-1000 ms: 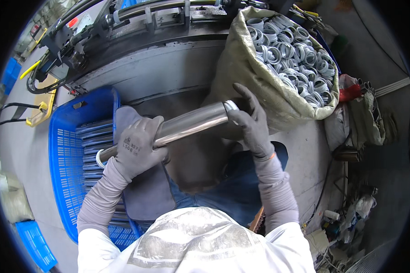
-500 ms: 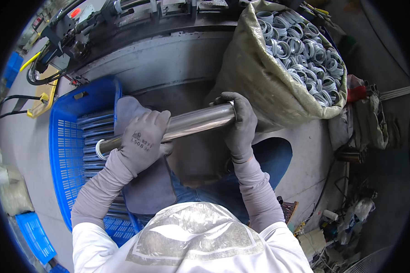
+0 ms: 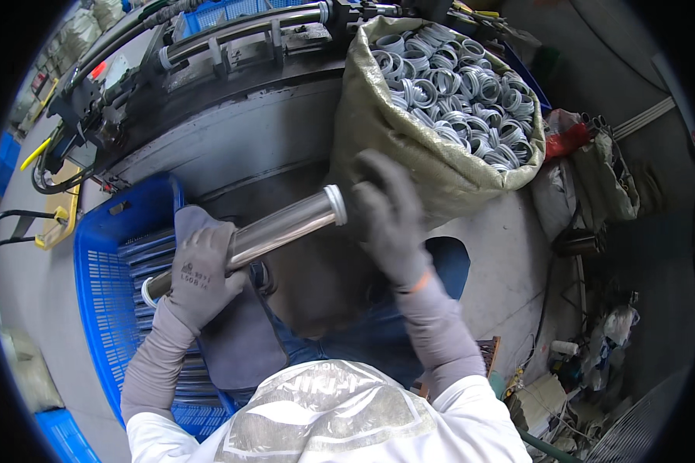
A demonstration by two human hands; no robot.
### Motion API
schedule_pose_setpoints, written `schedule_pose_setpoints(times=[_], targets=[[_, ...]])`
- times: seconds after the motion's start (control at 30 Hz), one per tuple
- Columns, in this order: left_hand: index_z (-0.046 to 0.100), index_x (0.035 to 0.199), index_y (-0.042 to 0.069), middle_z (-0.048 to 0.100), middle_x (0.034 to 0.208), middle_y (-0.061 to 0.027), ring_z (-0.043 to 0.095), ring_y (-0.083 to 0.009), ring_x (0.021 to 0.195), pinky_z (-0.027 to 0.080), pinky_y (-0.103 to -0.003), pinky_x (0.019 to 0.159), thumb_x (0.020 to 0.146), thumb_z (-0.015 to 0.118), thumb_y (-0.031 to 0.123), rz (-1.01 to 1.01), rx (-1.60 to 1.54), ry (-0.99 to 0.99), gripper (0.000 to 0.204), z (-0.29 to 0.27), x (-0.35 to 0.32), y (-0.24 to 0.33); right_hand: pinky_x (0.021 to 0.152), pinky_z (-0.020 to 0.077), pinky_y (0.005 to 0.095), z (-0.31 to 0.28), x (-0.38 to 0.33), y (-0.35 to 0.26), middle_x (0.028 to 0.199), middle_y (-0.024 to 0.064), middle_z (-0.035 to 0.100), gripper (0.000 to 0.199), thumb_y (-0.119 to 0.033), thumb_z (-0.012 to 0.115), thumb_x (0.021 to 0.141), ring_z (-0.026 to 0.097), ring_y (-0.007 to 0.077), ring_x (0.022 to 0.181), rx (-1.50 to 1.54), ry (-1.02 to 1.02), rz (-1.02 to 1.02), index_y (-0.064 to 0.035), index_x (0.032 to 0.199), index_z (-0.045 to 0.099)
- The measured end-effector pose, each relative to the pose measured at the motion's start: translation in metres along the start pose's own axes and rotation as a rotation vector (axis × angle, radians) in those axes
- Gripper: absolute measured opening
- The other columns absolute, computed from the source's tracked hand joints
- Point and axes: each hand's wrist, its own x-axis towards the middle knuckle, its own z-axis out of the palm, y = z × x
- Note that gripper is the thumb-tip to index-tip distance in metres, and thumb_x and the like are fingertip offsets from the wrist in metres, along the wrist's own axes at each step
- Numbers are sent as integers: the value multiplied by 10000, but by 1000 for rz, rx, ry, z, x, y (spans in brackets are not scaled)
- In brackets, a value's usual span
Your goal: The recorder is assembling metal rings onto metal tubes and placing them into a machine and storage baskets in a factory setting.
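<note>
Your left hand [image 3: 199,270] is wrapped tight round the steel tube [image 3: 274,234] near its lower end, w/ the blue crate [image 3: 104,278] just below. Your right hand [image 3: 390,216] is spread, fingers loose, touching the tube's ringed end; the sack of rings [image 3: 440,100] sits just beyond it.

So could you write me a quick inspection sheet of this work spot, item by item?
Surface: grey concrete floor, dusty.
Job's things: shiny metal tube with a pale ring on its right end.
Clutter: blue crate of tubes on the left; open sack full of pale rings; bags and bottles at right.
Grips: left hand, gloved, wrapped around the tube; right hand, gloved, at the ringed end, fingers spread.
Cables: black hoses at the machine's left end.
Surroundings: long dark machine ahead.
</note>
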Motion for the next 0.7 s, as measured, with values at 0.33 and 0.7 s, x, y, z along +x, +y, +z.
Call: schedule_pose_setpoints(times=[0.33, 0.7], targets=[[585, 1266, 76, 659, 1106, -153, 634, -357, 1058, 489, -464, 896, 700, 802, 241, -15, 9, 46, 628, 14, -1, 0, 939, 538, 472, -140, 133, 40, 1078, 220, 729, 379, -352, 666, 937, 701, 396, 1028, -902, -570, 302, -30, 1112, 767], [603, 1223, 87, 667, 1083, -143, 641, -352, 1040, 496, -472, 901, 691, 791, 224, -18, -21, 80, 580, 8, -7, -1, 1027, 528, 393, -135, 96, 41, 1437, 197, 635, 173, -138, 762, 915, 619, 311, 1331, -413, 49, -2, 9, 1004, 763]])
